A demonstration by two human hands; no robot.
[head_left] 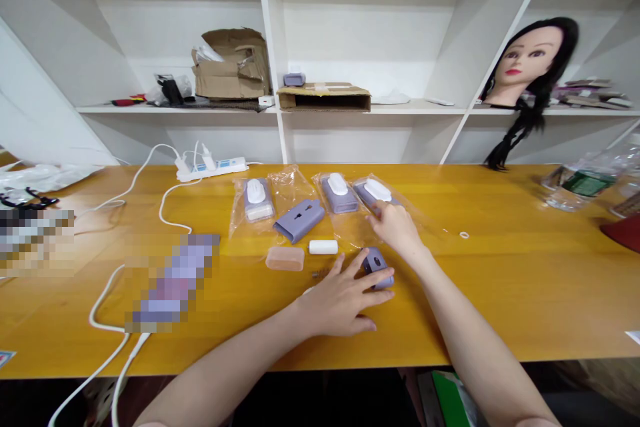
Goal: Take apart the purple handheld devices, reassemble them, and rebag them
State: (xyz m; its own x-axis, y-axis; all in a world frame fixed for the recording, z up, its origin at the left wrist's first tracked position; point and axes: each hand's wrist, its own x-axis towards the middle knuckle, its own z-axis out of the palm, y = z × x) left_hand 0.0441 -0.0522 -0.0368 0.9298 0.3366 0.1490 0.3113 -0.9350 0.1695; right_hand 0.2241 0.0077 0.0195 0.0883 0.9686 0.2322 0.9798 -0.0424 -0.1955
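Observation:
My left hand (344,299) rests on the yellow table (500,293), its fingers spread and touching a small purple device (376,265). My right hand (396,227) reaches further back and touches the clear bag holding a purple and white device (376,192); its fingers are curled and partly hidden. Two more bagged purple devices (259,200) (338,192) lie beside it. A loose purple casing (300,219), a white block (323,247) and a pink block (285,258) sit left of my hands.
A white power strip (213,169) with plugged cables lies at the back left. White cables (107,307) trail off the front edge. A plastic bottle (580,183) lies at the right. Shelves behind hold cardboard boxes (324,97) and a mannequin head (530,63).

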